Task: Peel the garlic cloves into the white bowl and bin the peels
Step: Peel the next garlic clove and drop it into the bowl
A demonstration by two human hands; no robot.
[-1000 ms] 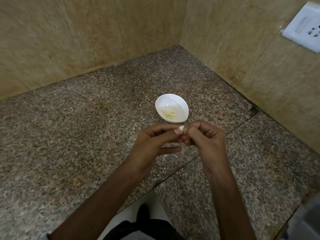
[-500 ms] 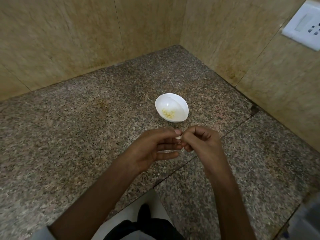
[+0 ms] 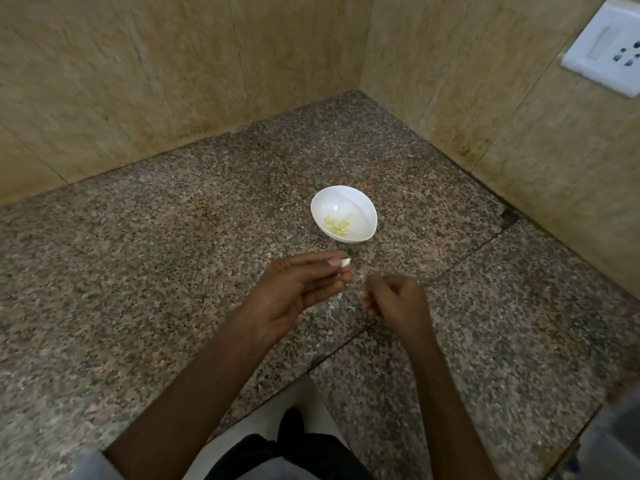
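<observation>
The fingers (image 3: 311,262) of our left hand (image 3: 298,292) pinch a garlic clove (image 3: 345,262) at their very tips, forefinger on top and thumb beneath, so the pale clove juts out past the nail with most of its surface bared. We judge that hold is chosen to leave the skin free for picking while the hand hovers just short of the white bowl (image 3: 346,206), ready for a short drop. The clove sits above the granite counter (image 3: 138,271), near the bowl's closer rim but not over it. Our right hand (image 3: 394,299) hangs apart from the left, its fingers curled inward; whether they nip a shred of skin we cannot tell, since the tips are small and blurred. Between the two hands a wisp of papery peels (image 3: 333,308) lies on the counter, which suggests we strip over this spot to keep the waste out of the bowl. In the bowl rests a small heap of yellowish peeled cloves (image 3: 337,225). No bin is in view.
</observation>
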